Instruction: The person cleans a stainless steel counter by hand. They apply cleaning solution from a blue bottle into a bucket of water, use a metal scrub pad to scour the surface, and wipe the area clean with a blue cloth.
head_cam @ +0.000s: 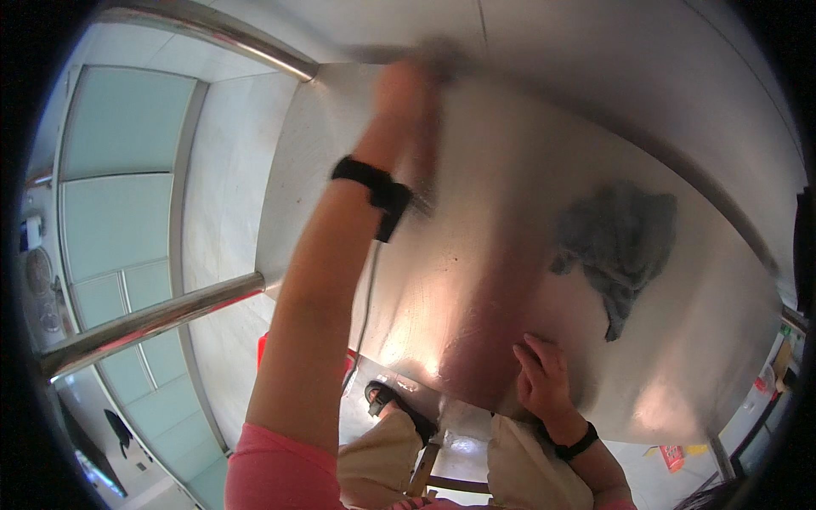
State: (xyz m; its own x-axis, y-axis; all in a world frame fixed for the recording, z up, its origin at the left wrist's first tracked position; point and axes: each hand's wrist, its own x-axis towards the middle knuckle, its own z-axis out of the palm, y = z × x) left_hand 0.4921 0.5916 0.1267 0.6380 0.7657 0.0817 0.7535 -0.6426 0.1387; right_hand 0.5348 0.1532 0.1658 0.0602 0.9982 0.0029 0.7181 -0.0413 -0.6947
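Observation:
My left arm reaches across a brushed metal panel [472, 287], which looks like stainless steel. At the panel's far edge my left hand [405, 89] is blurred. A dark smear beside its fingers may be a thing held or a shadow; I cannot tell. My right hand [545, 376] is near the panel's front edge, its fingers slightly bent and apart, with nothing in them. A crumpled dark grey cloth [615, 236] lies on the panel, beyond and to the right of my right hand. Small dark specks and streaks mark the metal.
Two round metal posts, an upper one [255, 48] and a lower one [191, 309], meet the panel's left side. Pale green cabinet fronts [121, 229] stand farther left. A thin cable [366, 312] hangs from my left wrist strap [376, 188]. A red packet [671, 457] lies at lower right.

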